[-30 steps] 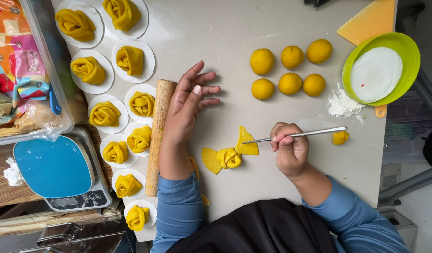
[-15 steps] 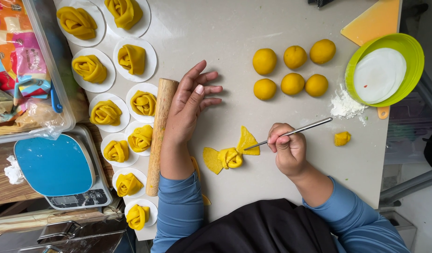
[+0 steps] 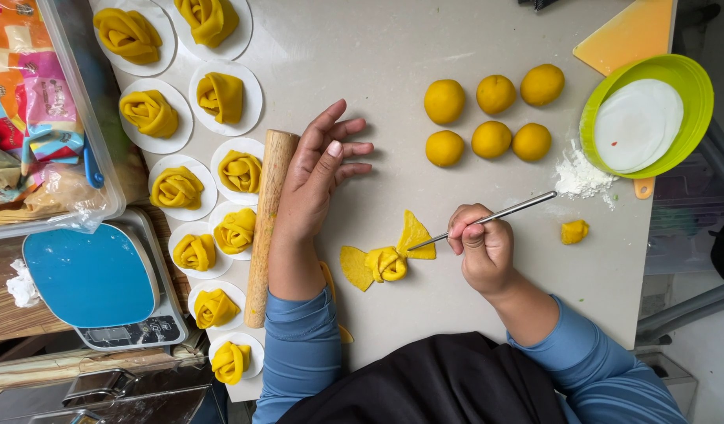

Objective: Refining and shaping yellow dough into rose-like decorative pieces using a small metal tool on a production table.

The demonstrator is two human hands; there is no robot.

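Grey table [image 3: 393, 47]: right hand [image 3: 481, 250] grips metal rod [image 3: 488, 218] at dough rose [image 3: 385, 264]; left hand [image 3: 319, 177] splayed flat (slip could tear petals).

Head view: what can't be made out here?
- Tip of the metal rod in the right hand: hidden against the folded dough piece.
- Tabletop under the left hand: covered by the palm.
- Scale display: too small.
- Clear bin: cut off by the left edge.

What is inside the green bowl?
The green bowl holds a stack of round white sheets, one with a tiny red speck. Whatever lies beneath the top sheet is covered.
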